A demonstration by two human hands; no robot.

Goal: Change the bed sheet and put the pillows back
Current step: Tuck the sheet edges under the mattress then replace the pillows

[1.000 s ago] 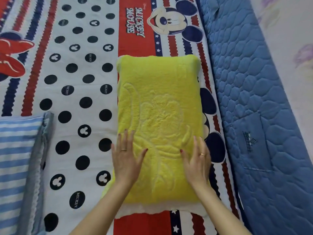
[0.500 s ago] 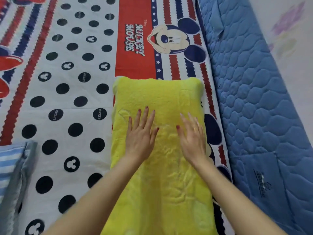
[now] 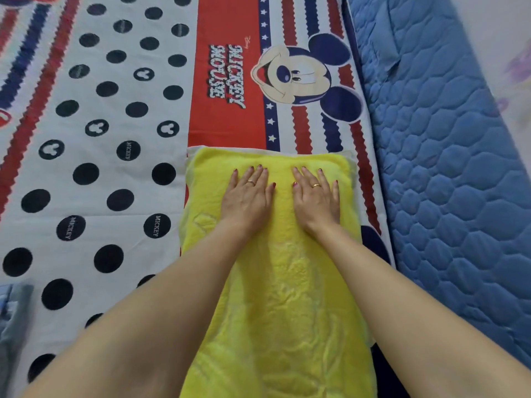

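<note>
A yellow fluffy pillow (image 3: 287, 297) lies lengthwise on the bed sheet (image 3: 115, 173), which is printed with black dots, red and blue stripes and a cartoon mouse. My left hand (image 3: 248, 196) and my right hand (image 3: 316, 198) rest flat, palms down, side by side near the pillow's far end. The fingers are spread and hold nothing. Both forearms stretch over the pillow and hide part of it.
A blue quilted mattress side (image 3: 448, 173) runs along the right of the sheet, with a pale wall or floor (image 3: 505, 38) beyond it. A blue striped pillow's corner (image 3: 11, 320) shows at the lower left edge.
Both hands have slid along the pillow from its near end to its far end. The view has shifted forward, so the striped pillow is almost out of frame.
</note>
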